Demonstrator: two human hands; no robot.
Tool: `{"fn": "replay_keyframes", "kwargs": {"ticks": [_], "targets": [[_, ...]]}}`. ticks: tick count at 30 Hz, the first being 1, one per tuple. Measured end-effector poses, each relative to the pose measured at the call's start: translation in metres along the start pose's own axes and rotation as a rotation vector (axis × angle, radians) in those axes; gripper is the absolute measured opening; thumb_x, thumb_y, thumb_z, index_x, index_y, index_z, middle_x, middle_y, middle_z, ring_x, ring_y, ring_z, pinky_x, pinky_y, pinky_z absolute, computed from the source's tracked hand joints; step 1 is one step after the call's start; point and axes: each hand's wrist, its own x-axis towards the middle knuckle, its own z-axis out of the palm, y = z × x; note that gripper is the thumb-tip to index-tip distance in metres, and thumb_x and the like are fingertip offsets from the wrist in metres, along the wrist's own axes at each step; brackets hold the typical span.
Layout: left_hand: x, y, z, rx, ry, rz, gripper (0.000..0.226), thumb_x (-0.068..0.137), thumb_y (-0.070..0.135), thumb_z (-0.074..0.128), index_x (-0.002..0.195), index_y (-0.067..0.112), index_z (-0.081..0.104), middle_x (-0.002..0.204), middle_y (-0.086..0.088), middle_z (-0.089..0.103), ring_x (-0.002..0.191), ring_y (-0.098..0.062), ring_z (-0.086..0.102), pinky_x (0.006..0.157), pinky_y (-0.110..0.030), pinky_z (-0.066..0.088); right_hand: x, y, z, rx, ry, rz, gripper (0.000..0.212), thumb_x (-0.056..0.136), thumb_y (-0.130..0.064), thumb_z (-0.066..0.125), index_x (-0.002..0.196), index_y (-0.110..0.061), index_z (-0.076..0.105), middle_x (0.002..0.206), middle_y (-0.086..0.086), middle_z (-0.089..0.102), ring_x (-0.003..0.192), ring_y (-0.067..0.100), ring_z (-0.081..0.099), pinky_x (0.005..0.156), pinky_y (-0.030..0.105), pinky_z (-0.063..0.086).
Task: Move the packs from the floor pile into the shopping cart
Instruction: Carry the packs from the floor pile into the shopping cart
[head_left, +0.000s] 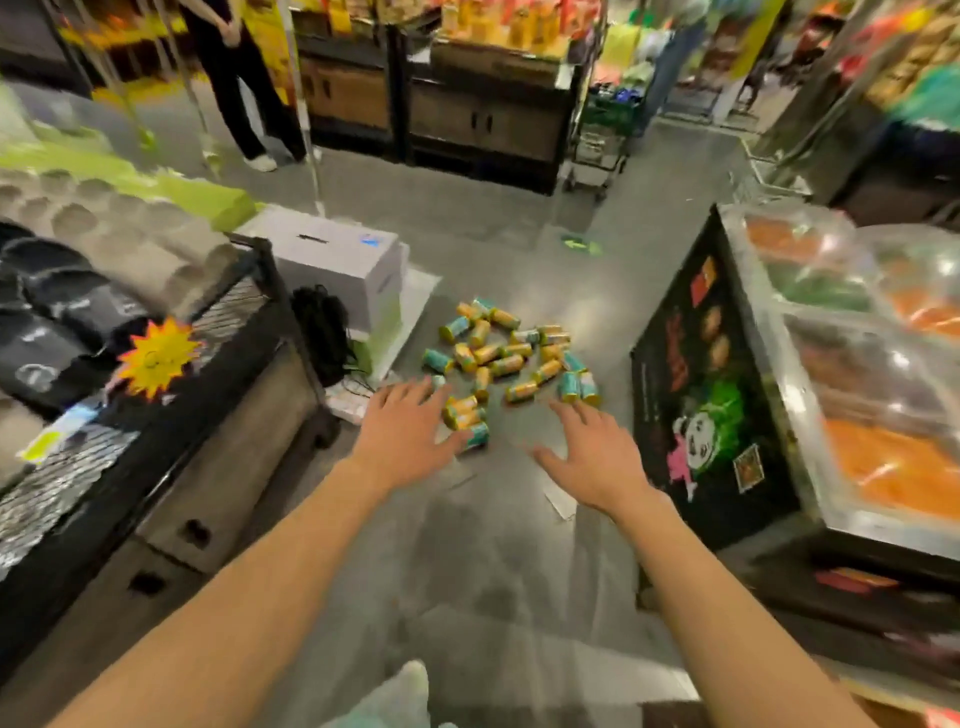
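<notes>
A pile of several small yellow and teal packs (506, 358) lies scattered on the grey floor in the middle of the view. My left hand (402, 434) is stretched out over the near left edge of the pile, fingers spread and holding nothing. My right hand (597, 457) hovers at the near right edge of the pile, fingers spread too and empty. A shopping cart (597, 150) stands far back by the dark cabinets, blurred.
A dark display stand (156, 415) with black bags is at the left. A white box (337, 265) and a black bag (322, 332) sit beside the pile. At the right stands a food counter (727, 389) with clear domes. A person (244, 83) stands at the back left.
</notes>
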Motion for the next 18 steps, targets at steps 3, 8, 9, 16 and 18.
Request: {"fn": "replay_keyframes", "kwargs": {"ticks": [3,8,9,16,18], "targets": [[0.062,0.032,0.018,0.003,-0.059,0.102,0.083,0.090,0.075,0.034,0.157,0.026,0.026,0.164,-0.004,0.025,0.150,-0.026,0.024,0.121,-0.047,0.021,0.024,0.050,0.001,0.015,0.000,0.109,0.080,0.090,-0.074,0.041,0.156,-0.029,0.031,0.161,0.010,0.035,0.145,0.032,0.037,0.114,0.047,0.037],[0.170,0.057,0.042,-0.049,-0.129,0.174,0.082,0.092,0.072,0.037,0.159,0.029,0.018,0.167,-0.004,0.018,0.153,-0.025,0.018,0.122,-0.048,0.018,0.091,0.098,-0.003,0.032,-0.063,0.239,0.083,0.091,-0.075,0.039,0.159,-0.032,0.022,0.165,0.011,0.028,0.150,0.032,0.029,0.118,0.048,0.032],[0.192,0.059,0.045,-0.059,-0.146,0.181,0.082,0.092,0.073,0.036,0.159,0.030,0.017,0.167,-0.003,0.018,0.153,-0.025,0.019,0.121,-0.048,0.019,0.108,0.104,-0.006,0.035,-0.077,0.253,0.082,0.091,-0.075,0.038,0.159,-0.032,0.022,0.165,0.011,0.027,0.150,0.033,0.028,0.119,0.049,0.030],[0.342,0.075,0.044,-0.098,-0.214,0.219,0.080,0.093,0.072,0.036,0.159,0.033,0.015,0.168,-0.001,0.011,0.154,-0.024,0.014,0.122,-0.049,0.016,0.227,0.154,-0.036,0.052,-0.095,0.349,0.081,0.092,-0.076,0.037,0.158,-0.031,0.022,0.167,0.010,0.023,0.152,0.033,0.024,0.121,0.049,0.026],[0.380,0.083,0.044,-0.101,-0.220,0.242,0.079,0.094,0.070,0.037,0.159,0.034,0.013,0.168,-0.002,0.013,0.153,-0.024,0.014,0.122,-0.049,0.015,0.257,0.174,-0.040,0.063,-0.105,0.366,0.081,0.092,-0.076,0.038,0.158,-0.032,0.022,0.167,0.011,0.023,0.152,0.033,0.024,0.122,0.049,0.026]]}}
